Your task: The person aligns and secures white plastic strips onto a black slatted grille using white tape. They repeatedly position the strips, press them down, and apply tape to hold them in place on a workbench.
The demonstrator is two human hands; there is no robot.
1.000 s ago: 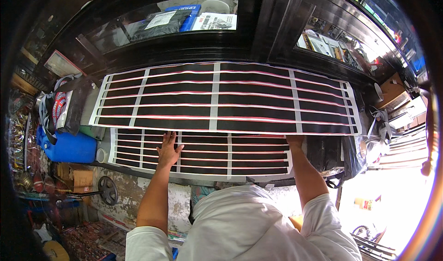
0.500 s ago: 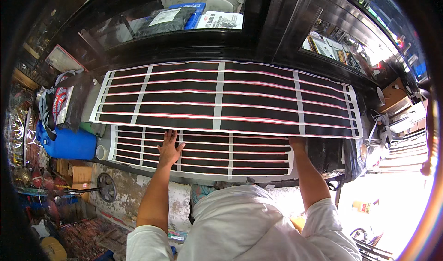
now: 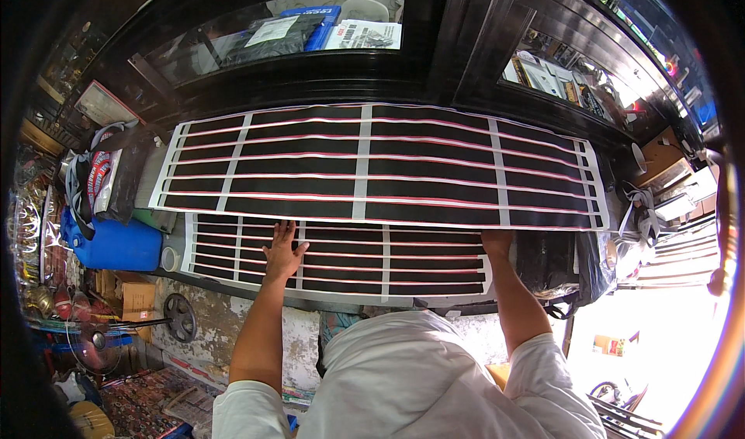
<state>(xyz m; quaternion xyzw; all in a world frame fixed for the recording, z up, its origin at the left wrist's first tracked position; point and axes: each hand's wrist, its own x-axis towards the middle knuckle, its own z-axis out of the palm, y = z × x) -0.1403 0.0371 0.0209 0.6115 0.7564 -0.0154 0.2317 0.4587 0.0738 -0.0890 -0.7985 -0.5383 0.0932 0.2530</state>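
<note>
Two flat white grids with black slats and thin red lines lie on a dark counter. The larger upper grid (image 3: 372, 167) overlaps the far edge of the smaller lower grid (image 3: 334, 257). My left hand (image 3: 283, 251) rests flat with spread fingers on the lower grid, just below the upper grid's near edge. My right hand (image 3: 495, 241) sits at the upper grid's near edge, right of centre; its fingers are tucked under that edge and hidden.
A dark glass-topped display counter (image 3: 434, 67) holds papers and boxes behind the grids. A blue container (image 3: 112, 245) and bags stand at the left. A black bag (image 3: 559, 264) hangs at the right. A fan and clutter fill the floor lower left.
The hands and the grids keep their places; only the view has shifted slightly.
</note>
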